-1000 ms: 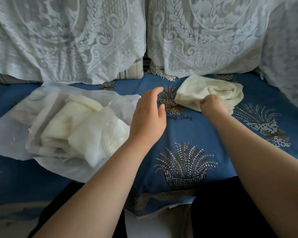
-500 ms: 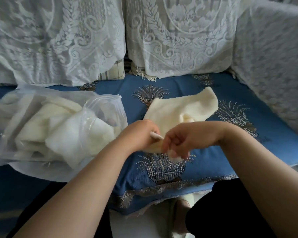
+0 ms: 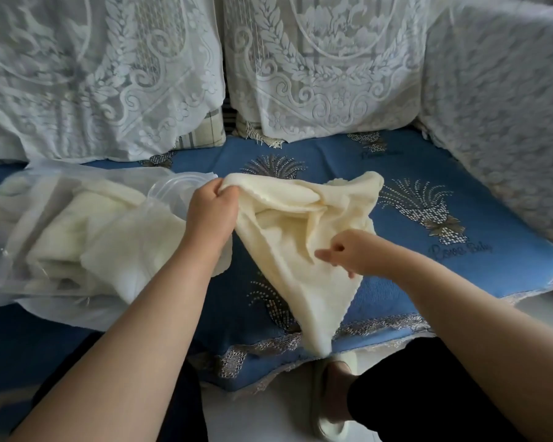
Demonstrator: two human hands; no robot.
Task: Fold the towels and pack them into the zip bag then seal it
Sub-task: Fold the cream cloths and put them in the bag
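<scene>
last towel opened out, fold not yet made

the left hand [image 3: 212, 209] pinches a top corner of the cream towel [image 3: 296, 247]; the right hand [image 3: 348, 252] pinches its middle. the towel hangs loose above the blue sofa cover [image 3: 428, 266], just beside the zip bag [image 3: 87, 237], which lies open-mouthed and holds other towels. in my judgement the next move calls for squaring the edges before folding.
</scene>
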